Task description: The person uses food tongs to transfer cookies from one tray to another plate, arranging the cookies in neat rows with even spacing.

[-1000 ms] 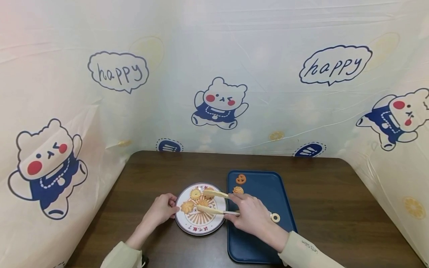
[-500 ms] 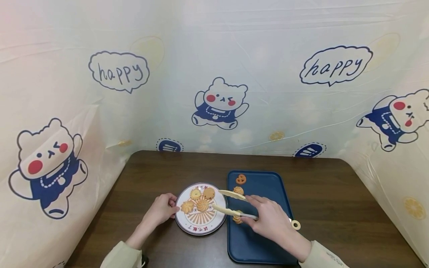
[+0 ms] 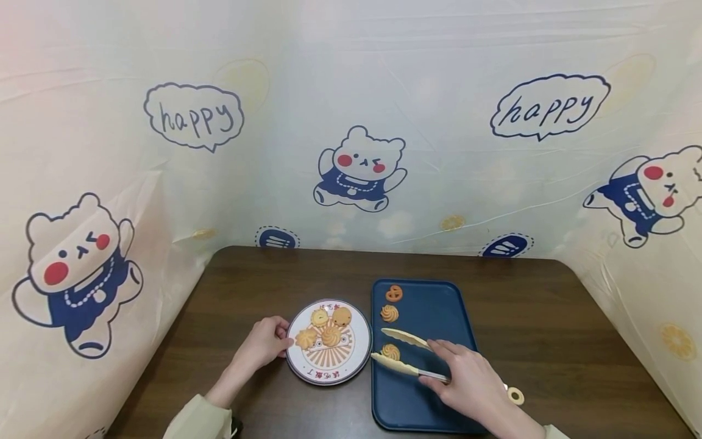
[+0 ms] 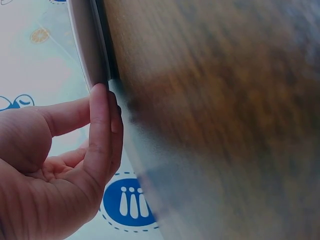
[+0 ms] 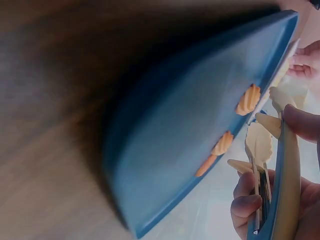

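Observation:
My left hand (image 3: 262, 342) holds the left rim of a round white plate (image 3: 353, 358), with thumb and fingers at its edge in the left wrist view. Several cookies (image 3: 331, 336) lie on the upper half of that plate. In my right hand (image 3: 471, 379) is a pair of cream-tipped tongs (image 3: 399, 366), gripped partway along their arms. The tongs' arms stand apart over the blue tray (image 3: 433, 305), one on either side of a swirl cookie (image 3: 390, 352). Whether the tips touch it I cannot tell.
Farther up the tray's left side lie another swirl cookie (image 3: 389, 313) and a pretzel-shaped cookie (image 3: 393, 293). Plate and tray sit side by side on a dark wooden table (image 3: 263, 274). A printed cloth (image 3: 460, 177) hangs behind and around the table.
My right hand has drawn the tongs right and toward me, from over the plate to the lower swirl cookie on the tray. The left hand and plate stay put.

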`<state>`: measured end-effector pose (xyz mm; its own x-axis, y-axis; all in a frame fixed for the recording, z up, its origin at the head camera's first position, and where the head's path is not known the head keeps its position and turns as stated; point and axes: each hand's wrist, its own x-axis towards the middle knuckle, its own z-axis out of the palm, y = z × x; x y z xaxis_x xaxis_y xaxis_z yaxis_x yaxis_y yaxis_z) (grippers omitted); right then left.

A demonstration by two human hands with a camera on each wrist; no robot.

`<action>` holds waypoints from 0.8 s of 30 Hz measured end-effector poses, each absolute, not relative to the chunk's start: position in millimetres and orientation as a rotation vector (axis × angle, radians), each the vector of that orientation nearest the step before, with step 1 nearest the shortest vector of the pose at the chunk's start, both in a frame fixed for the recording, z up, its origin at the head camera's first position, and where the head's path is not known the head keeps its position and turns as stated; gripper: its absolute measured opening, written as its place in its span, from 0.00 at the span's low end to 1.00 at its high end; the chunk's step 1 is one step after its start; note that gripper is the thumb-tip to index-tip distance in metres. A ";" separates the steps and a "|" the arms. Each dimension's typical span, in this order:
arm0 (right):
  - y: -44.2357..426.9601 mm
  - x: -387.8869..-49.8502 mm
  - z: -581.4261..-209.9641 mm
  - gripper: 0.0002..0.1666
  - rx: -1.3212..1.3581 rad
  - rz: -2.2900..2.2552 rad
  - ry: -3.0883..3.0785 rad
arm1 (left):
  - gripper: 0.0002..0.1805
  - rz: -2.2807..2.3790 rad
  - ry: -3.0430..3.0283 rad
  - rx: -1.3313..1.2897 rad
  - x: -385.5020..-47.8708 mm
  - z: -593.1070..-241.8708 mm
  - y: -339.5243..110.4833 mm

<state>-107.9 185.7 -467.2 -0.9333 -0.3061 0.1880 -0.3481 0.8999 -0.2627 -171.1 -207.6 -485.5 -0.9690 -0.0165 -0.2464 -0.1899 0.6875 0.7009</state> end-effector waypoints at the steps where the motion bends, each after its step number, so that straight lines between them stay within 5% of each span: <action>1: 187.5 -106.7 -467.6 0.37 0.501 0.444 -2.933 | 0.15 1.149 2.679 -0.168 -171.2 -485.4 -207.6; 24: 199.3 -97.3 -482.3 0.35 0.449 0.483 -3.002 | 0.16 1.124 2.687 -0.187 -170.5 -483.4 -206.4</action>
<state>-97.3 199.3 -482.3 -0.9551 -0.2742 0.1125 -0.2957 0.9081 -0.2965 -170.5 -206.4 -483.4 -0.9672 -0.0317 -0.2521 -0.2018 0.6989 0.6862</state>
